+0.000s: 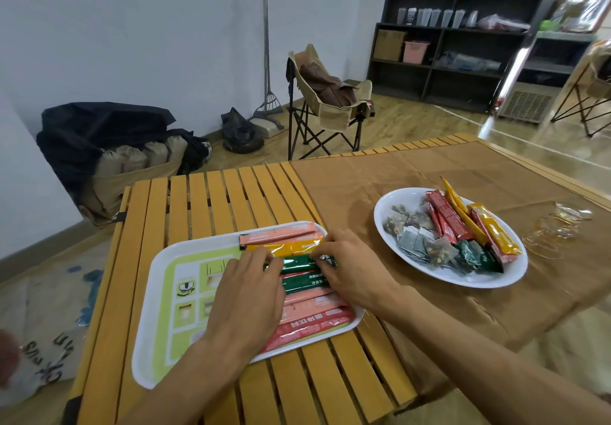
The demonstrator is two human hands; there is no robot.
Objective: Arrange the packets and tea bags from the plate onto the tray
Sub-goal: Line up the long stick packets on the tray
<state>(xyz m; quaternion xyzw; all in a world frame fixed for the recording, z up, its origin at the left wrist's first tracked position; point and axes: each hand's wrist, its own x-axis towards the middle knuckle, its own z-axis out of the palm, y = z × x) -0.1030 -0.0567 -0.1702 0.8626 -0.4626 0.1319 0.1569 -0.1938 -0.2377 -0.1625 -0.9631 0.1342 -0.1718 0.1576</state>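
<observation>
So right now both hands are down on the tray (155,295), working the same green stick packet (299,264). Left hand (246,295) pinches its left end, right hand (350,269) pinches the right end, fingers curled onto it from both sides. The packet's long axis runs left-right across the tray, lined up with the row of pink, yellow and red sticks stacked front to back along the tray's right half.

What the next grab turns on, I'd guess: the plate (489,281) sits off to the right on the brown cloth (380,173), well apart from the tray, so the right hand is clearly the nearer one. It holds red, yellow and green sticks lying roughly front to back, so they'd need about a quarter turn to match the row. Tea bags (415,229) are piled on the plate's left side, nearest the tray.
</observation>
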